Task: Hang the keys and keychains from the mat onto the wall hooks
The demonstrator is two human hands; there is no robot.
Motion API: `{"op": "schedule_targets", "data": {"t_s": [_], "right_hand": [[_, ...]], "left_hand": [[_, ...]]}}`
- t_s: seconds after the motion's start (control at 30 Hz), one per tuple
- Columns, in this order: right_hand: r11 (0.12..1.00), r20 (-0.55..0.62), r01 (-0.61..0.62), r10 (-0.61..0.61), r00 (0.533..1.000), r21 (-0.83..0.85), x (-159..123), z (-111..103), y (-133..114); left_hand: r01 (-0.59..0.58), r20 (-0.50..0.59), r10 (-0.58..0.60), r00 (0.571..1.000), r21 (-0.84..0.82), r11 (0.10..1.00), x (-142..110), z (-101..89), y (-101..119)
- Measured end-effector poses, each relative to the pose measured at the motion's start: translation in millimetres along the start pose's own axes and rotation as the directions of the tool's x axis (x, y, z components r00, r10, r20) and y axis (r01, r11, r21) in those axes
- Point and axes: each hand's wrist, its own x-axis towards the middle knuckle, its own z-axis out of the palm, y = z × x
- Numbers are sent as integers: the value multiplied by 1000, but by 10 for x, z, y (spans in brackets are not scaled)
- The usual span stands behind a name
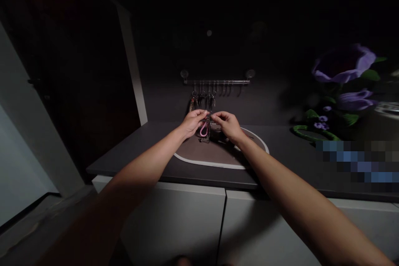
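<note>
My left hand (193, 122) and my right hand (227, 124) meet in front of the wall, just above a mat. Between them hangs a keychain with a pink strap loop (203, 129); small dark metal pieces dangle beside it. The left thumb and fingers pinch it near the top from the left. From the right, my other thumb and forefinger are closed at its upper end, where the small part between the fingertips is hard to see. Right above, several keys (201, 99) hang from the hooks of a clear rail (216, 82).
The brown mat with a white rim (215, 164) lies on a dark counter (131, 149), with dark items on it partly behind my hands. White cabinet doors (174, 216) are below. Purple flowers (346, 68) stand at the right. A dark door (77, 70) is at the left.
</note>
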Motion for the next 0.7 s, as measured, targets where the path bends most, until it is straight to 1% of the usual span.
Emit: {"op": "schedule_targets", "data": {"t_s": [0.23,0.37,0.47,0.57,0.7], "right_hand": [[1000,-29,10,-9,1000,29,16,-9,44],[996,-50,-8,12,999,84,17,-7,102],[993,-73,-46,54,996,106,6,-3,124],[988,-112,-67,82,990,137,-2,-2,118],[962,-166,-96,141,976,255,17,-16,69]], "left_hand": [[-24,9,23,1000,60,998,4,1,-18],[-81,2,82,997,189,979,14,-6,-64],[-182,27,184,983,342,922,12,-9,-87],[-256,52,262,964,460,850,14,-7,-100],[-290,56,316,947,575,765,30,-11,-122]]}}
